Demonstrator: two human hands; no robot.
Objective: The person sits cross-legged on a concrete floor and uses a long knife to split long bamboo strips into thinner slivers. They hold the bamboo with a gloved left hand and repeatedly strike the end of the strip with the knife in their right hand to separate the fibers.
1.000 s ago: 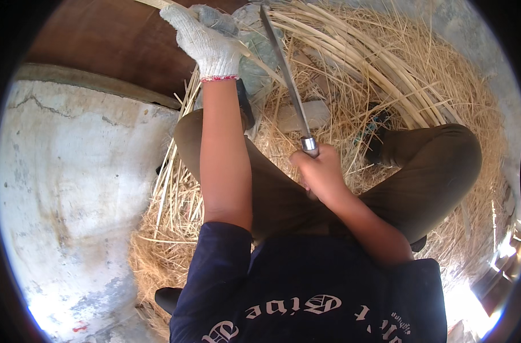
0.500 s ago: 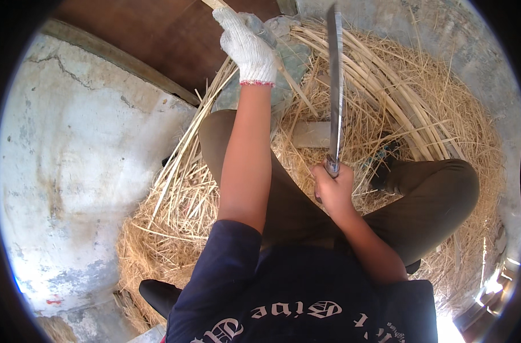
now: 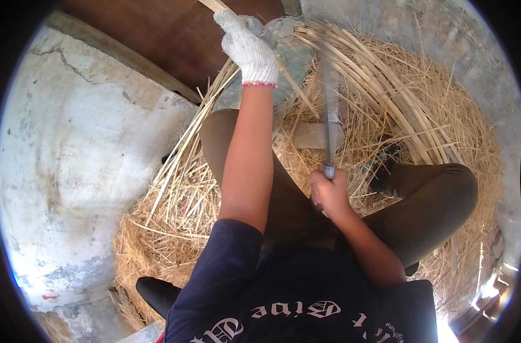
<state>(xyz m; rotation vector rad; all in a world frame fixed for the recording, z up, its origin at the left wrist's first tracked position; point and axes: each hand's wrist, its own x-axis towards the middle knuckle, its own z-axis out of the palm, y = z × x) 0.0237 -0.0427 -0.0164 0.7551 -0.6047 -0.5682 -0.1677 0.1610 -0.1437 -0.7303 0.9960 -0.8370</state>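
Note:
My left hand, in a white knit glove with a red cuff edge, is stretched far forward and closed round a pale bamboo strip. The strip slants from the top edge, under the glove, down to the right. My bare right hand grips the handle of a long machete in front of my body. Its blade points away from me and blurs toward the tip. Below the blade lies a small wooden block among the shavings.
Long split strips lie in a bundle at the far right, and more strips lean at the left. Shavings cover the floor around my bent legs. A worn plaster wall rises on the left, a grey wall on the right.
My right hand has dropped slightly toward me, and the machete blade has swung a little, its tip now smeared. The left hand has barely shifted, still on the strip.

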